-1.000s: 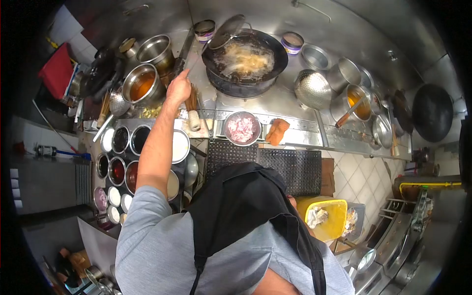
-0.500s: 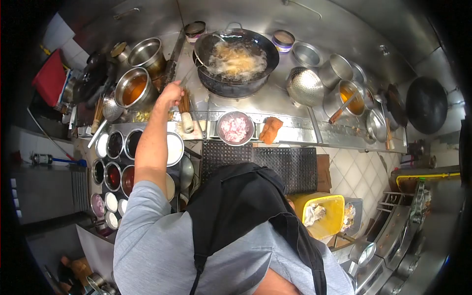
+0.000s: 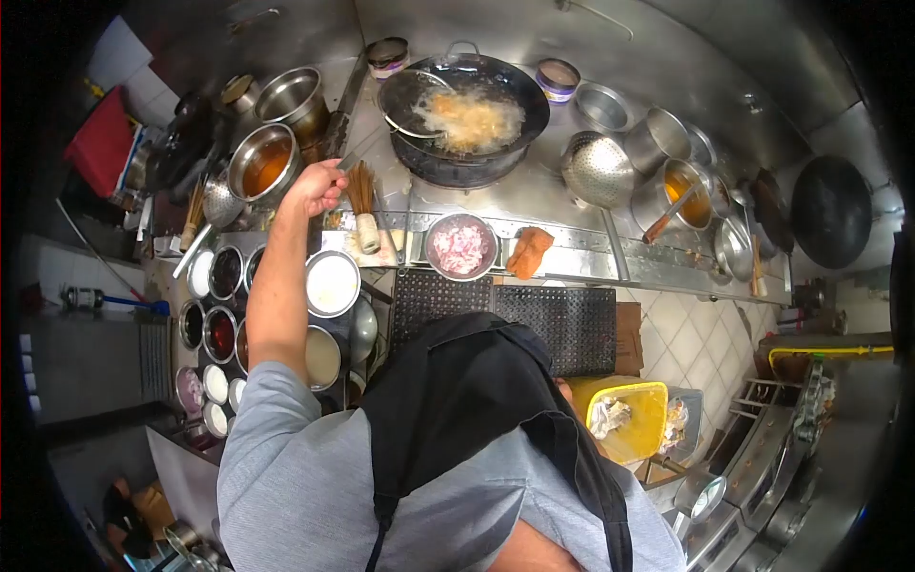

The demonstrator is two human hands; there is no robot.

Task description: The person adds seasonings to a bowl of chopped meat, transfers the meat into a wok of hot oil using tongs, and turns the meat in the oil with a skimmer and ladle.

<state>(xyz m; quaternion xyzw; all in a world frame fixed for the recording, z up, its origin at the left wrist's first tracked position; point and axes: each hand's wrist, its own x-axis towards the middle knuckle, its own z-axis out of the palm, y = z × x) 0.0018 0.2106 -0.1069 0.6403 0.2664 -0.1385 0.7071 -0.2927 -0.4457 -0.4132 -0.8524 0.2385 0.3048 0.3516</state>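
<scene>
My left hand [image 3: 319, 187] is closed around the long handle of a round skimmer [image 3: 414, 103]. The skimmer's head lies at the left side of a large black wok [image 3: 530, 114], close to its rim. Pale golden pieces of food [image 3: 474, 121] fry in bubbling oil beside it; how much the skimmer holds is unclear. A bamboo brush [image 3: 362, 205] stands just right of my left hand. A metal bowl of chopped pink-white pieces [image 3: 458, 247] sits at the counter's front edge. My right hand is out of sight below my body.
Pots of orange liquid [image 3: 264, 164] stand left of the wok. A perforated ladle [image 3: 598, 170] and more pots [image 3: 660, 140] are to its right. An orange cloth [image 3: 530, 252] lies at the front edge. Several seasoning containers [image 3: 333, 284] stand at left; a yellow bin [image 3: 643, 426] is at right.
My left hand has drawn back to the left with the skimmer. The skimmer's round head now shows more fully at the wok's left side, and the frying food looks less spread out.
</scene>
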